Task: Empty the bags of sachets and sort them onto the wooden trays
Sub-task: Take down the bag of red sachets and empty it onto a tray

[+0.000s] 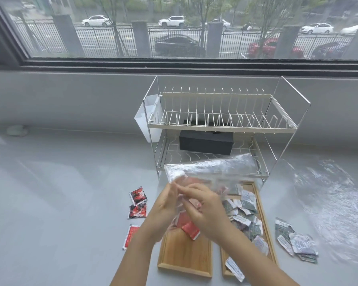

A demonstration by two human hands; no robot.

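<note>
I hold a clear bag [211,170] up over the trays, both hands at its lower end: my left hand [163,205] and my right hand [203,209] have their fingers curled onto the plastic, close together. Red sachets [189,229] hang at the bag's mouth, just above the left tray [184,256], whose near part is bare wood. The right tray [262,211] is heaped with green and white sachets [244,209], 1 poking over its near edge. 3 more red sachets [137,205] lie on the table [60,203] left of the trays, and a small pile of green ones [296,240] lies to the right. A second clear bag [329,195] lies flat beyond that pile. Behind stands a 2-tier dish rack [221,124] with a black box [206,142] on its lower shelf and a white cup [148,120] on its left side.
</note>
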